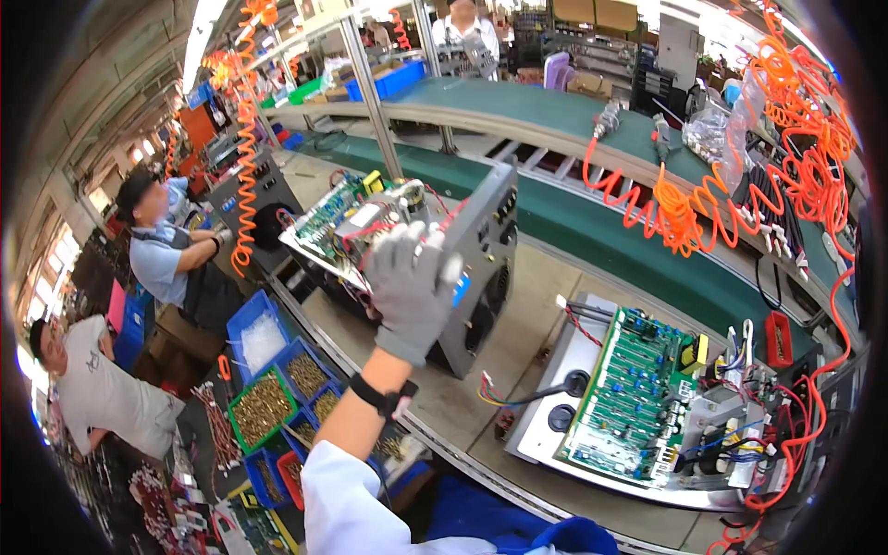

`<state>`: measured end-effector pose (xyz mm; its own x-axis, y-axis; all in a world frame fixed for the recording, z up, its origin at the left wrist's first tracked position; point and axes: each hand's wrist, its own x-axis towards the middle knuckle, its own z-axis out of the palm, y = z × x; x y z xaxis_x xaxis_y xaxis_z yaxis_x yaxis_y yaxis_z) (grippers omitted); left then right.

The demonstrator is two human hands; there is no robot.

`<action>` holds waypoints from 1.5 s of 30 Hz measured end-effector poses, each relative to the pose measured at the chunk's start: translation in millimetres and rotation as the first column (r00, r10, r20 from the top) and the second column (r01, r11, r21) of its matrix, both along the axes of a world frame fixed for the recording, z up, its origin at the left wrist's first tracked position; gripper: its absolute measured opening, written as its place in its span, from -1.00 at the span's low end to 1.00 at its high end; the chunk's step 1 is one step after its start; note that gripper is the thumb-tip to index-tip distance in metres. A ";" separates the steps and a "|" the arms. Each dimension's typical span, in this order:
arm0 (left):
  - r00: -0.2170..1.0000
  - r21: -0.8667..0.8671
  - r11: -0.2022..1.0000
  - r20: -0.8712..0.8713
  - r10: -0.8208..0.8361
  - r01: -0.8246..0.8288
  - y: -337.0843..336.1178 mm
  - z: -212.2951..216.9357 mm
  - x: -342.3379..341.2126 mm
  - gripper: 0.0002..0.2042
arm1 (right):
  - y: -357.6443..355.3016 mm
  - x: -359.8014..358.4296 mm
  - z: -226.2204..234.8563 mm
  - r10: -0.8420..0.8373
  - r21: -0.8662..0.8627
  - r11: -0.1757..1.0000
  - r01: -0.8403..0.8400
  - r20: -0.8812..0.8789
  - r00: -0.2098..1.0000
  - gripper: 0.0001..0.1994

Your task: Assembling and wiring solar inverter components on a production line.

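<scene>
My left hand (407, 301), in a grey work glove with a black band at the wrist, is closed over the near top edge of a dark grey metal panel (486, 231). That panel forms one end of an opened electrical unit, whose green circuit board (324, 222) and wiring show beyond my fingers. The glove partly hides the inside of the unit. To the right lies a second opened unit with a large green circuit board (629, 398), a pale metal chassis (536, 430) and a loose wire connector (490, 393). My right hand is out of view.
Bins of small brass-coloured fasteners (262, 412) stand at the lower left. Orange coiled air hoses (680, 217) hang at the right; another coil (246, 157) hangs at the left. A green conveyor (573, 250) runs behind the units. Two people stand at the left, one beyond the line.
</scene>
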<state>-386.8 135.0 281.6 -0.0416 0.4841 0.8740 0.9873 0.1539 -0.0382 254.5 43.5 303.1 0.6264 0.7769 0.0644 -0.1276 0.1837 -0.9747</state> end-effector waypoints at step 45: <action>0.905 -0.345 0.938 0.385 0.182 -0.042 -23.7 23.5 59.3 -0.59 | 39.2 78.6 -69.4 0.469 0.141 0.878 -0.458 -0.449 0.760 -0.65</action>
<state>-327.5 111.2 305.2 -0.4284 0.7054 0.5647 0.9031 0.3127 0.2944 333.2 82.7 233.7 0.1502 0.9819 -0.1150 -0.6301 0.0054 -0.7765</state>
